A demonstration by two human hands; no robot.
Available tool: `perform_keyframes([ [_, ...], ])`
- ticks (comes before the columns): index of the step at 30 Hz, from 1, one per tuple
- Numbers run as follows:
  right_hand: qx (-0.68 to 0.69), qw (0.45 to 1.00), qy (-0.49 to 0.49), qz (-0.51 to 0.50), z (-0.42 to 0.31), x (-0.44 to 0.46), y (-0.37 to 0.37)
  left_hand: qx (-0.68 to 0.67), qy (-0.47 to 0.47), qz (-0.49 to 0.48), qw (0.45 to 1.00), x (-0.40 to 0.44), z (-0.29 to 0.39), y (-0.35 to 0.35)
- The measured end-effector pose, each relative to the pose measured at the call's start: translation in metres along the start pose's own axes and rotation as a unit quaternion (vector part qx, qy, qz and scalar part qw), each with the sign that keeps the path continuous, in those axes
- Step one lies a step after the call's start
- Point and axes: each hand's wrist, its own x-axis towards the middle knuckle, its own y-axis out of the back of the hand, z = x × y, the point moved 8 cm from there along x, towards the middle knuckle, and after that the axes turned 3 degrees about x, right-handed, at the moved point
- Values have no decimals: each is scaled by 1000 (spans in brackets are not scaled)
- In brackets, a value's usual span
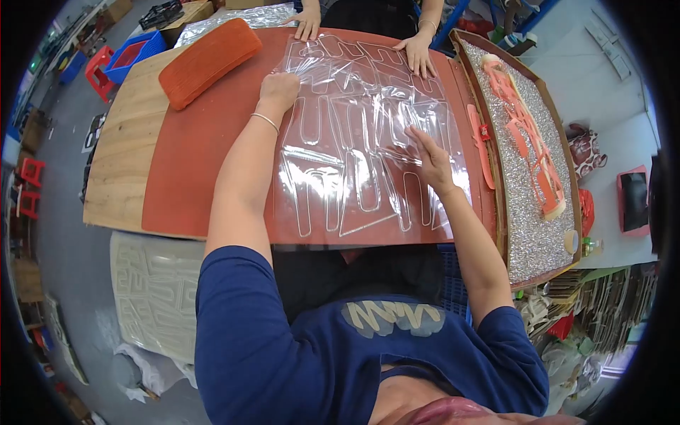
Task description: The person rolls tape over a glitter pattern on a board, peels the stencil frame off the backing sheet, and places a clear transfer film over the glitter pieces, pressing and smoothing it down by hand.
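Observation:
A clear plastic sheet (333, 127) with raised looping outlines lies over a red-brown mat on the table, glaring in places. My left hand (281, 91) is closed at the sheet's left edge, its fingertips mostly hidden. Toward the sheet's right side, my right hand (432, 161) is open, fingers stretched out over the plastic; I cannot tell how firmly it touches. Across the table, another person's two hands, one hand (307, 23) at the far left corner and the other hand (418, 53) at the far right, rest on the same sheet.
An orange cushion-like block (210, 62) lies on the mat's left. At right, a glittery silver-lined tray (528, 244) holds a roll with coral strips (520, 127). A coral strip (480, 145) lies beside it. A patterned translucent sheet (152, 297) sits low at left.

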Motion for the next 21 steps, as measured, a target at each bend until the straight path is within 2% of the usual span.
perform_keyframes([
  [2, 0, 1000, 18, 1, -7, -19, 5, 1, 12, 12, 1000, -25, -5, 9],
  [4, 33, 999, -27, 8, 1, -45, 6, 5, 24, 22, 999, -53, -12, 14],
  [6, 57, 998, -31, -2, -6, -66, 5, -23, 3, 79, 997, -84, -12, 25],
  [9, -21, 1000, 18, -14, -20, -100, 8, -10, 1, 63, 998, -132, -4, 39],
  [12, -35, 998, 36, -30, -41, -128, 14, 2, -1, 70, 998, -181, 13, 66],
  [19, 47, 994, 57, -75, -72, -208, 25, -1, 24, 42, 999, -288, 51, 125],
  [21, 66, 991, 76, -84, -91, -230, 30, 10, 23, 73, 997, -315, 64, 155],
])
